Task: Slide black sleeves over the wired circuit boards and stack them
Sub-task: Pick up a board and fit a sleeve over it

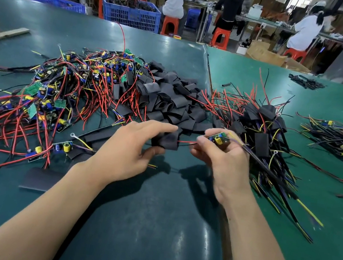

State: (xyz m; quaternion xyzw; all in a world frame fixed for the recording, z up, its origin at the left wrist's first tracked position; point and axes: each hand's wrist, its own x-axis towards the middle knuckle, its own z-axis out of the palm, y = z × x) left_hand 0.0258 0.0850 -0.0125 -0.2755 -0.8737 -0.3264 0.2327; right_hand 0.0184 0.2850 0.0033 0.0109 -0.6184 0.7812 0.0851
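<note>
1. A blue plastic crate (131,14) is standing on the floor beyond the green worktable (148,229), holding a dark tangle of cables heaped to its rim; a 2nd blue crate (60,3) is showing to its left, its contents not visible.
2. The left hand (125,151) is pinching a black sleeve (167,140) between thumb and forefinger, the other fingers curling loosely beneath.
3. The right hand (222,159) is gripping a wired circuit board (218,138) at its fingertips, the board's long leads trailing back over the wrist to the right.
4. The board's red and black wires (186,143) are bridging the gap between the 2 hands and entering the sleeve's open end; the board itself is sitting just outside the sleeve, not yet covered.
5. A pile of loose black sleeves (171,97) is lying just beyond the hands, with a heap of bare boards (71,80) to its left and a stack of sleeved boards (260,127) to its right.
</note>
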